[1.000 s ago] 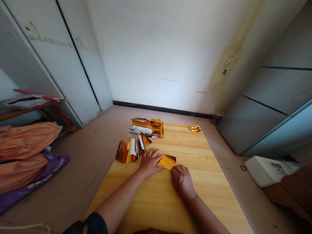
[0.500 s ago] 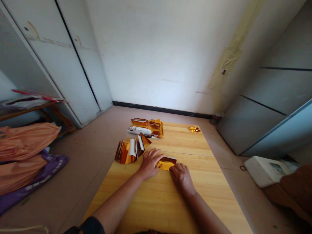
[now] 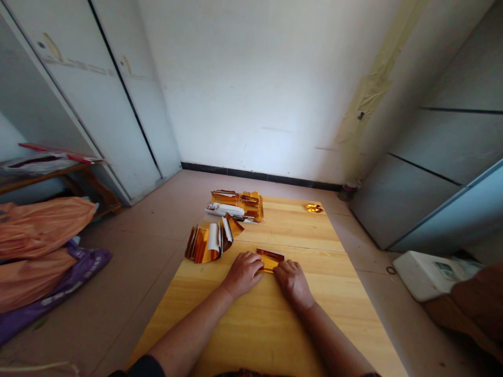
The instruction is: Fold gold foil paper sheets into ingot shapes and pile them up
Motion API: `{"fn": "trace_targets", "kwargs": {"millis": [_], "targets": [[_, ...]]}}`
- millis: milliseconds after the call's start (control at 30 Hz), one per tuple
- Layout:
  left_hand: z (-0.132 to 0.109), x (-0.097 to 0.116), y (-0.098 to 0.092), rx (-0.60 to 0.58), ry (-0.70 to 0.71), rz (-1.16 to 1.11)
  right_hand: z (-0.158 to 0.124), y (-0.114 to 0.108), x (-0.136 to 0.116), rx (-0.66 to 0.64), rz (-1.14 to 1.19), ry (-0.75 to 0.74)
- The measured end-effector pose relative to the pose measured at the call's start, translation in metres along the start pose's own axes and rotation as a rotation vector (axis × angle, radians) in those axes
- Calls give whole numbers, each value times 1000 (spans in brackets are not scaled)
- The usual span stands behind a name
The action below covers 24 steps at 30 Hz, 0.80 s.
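Our left hand point(image 3: 244, 274) and right hand point(image 3: 293, 283), fingers curled, pinch one rectangular gold foil sheet point(image 3: 269, 263); two gold-and-white paper piles point(image 3: 236, 209) point(image 3: 203, 243) and one shiny gold piece point(image 3: 313, 208) share our wooden table point(image 3: 341, 293).

- Worktop point(image 3: 334, 293) right of right hand point(image 3: 293, 283): bare, open lane along the right edge, up to gold foil piece point(image 3: 313, 208) at far right corner.
- Between foil piece and far stack point(image 3: 251, 207): wide open strip.
- Left side blocked: near stack point(image 3: 206, 243), flared corner pointing inward; far stack just behind, little or no gap.
- Gap between right hand and left hand point(image 3: 244, 273): taken by gold sheet point(image 3: 269, 263).
- Forearms point(image 3: 188, 324) bar sideways passage up front; bare wood between them.
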<state>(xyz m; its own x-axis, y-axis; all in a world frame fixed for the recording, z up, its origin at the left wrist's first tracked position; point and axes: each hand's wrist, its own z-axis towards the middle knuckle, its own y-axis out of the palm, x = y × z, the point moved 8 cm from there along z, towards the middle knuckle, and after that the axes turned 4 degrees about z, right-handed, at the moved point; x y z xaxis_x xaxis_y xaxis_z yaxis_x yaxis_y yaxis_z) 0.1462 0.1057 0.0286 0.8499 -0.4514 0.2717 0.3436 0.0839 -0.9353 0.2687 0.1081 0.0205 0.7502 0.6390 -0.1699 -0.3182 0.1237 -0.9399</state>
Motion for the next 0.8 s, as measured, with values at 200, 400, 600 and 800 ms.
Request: {"fn": "trace_targets", "kwargs": {"millis": [200, 400, 600, 800], "targets": [[15, -14, 2, 90, -57, -101, 7, -5, 10, 0, 159, 88], [30, -27, 8, 114, -167, -140, 16, -8, 22, 25, 308, 183], [35, -34, 14, 118, -294, -83, 22, 5, 50, 72, 354, 490], [35, -34, 16, 101, -343, -16, 24, 6, 49, 47, 187, 602]]}}
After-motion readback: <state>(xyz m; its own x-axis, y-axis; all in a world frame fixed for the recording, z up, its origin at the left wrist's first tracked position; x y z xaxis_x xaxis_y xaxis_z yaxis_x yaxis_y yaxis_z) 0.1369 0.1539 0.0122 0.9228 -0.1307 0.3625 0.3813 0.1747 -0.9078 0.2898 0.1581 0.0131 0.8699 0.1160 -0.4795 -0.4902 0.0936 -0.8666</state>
